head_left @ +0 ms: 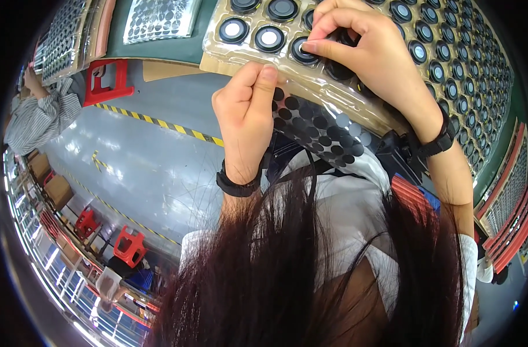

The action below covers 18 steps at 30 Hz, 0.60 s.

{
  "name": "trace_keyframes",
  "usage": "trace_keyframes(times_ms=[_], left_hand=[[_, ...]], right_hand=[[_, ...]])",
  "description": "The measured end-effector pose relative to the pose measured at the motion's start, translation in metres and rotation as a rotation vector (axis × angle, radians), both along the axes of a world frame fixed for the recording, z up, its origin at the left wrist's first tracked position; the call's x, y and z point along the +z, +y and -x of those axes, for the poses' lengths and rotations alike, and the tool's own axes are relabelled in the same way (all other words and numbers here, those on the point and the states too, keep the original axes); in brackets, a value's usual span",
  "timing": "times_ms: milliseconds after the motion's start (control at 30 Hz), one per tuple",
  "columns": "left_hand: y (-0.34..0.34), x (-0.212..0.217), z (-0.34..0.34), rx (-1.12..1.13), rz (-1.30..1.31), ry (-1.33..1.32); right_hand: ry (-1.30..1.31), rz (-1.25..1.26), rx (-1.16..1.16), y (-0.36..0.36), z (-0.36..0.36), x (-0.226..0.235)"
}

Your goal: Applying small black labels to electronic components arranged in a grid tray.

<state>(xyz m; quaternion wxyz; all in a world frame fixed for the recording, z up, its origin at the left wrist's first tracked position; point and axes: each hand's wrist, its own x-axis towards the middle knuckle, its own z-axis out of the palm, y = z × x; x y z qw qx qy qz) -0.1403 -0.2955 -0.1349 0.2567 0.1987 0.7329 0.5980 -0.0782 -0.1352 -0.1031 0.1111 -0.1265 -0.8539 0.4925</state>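
Observation:
My left hand (245, 104) is closed at the front edge of a clear plastic tray (356, 104), thumb pressed on the index finger. From it a sheet of black round stickers (319, 124) hangs toward my lap, its top edge pinched there. Above the tray my right hand (368, 49) has thumb and index finger pinched together over a black round part (304, 51). Whatever sits between those fingertips is too small or hidden to tell. Left of it lie black round parts with pale centres, such as this one (269, 38). The right hand covers several other parts.
Many more round parts (443, 51) fill the tray to the right. Another sheet of black dots (160, 20) lies on the green table (189, 49). A red stool (109, 82) and a person in a striped sleeve (44, 115) are at the left. Red-edged stacked trays (509, 214) stand at the right.

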Motion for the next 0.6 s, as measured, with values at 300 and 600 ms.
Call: trace_keyframes(times_ms=[300,600], left_hand=[[0.0011,-0.0041,0.003,-0.001,-0.022,-0.068],[0.0035,-0.0037,0.0038,0.005,-0.015,-0.061]], right_hand=[[-0.004,-0.031,0.02,0.0012,0.0003,-0.0015],[0.06,-0.225,0.046,0.0009,0.0011,-0.0075]])
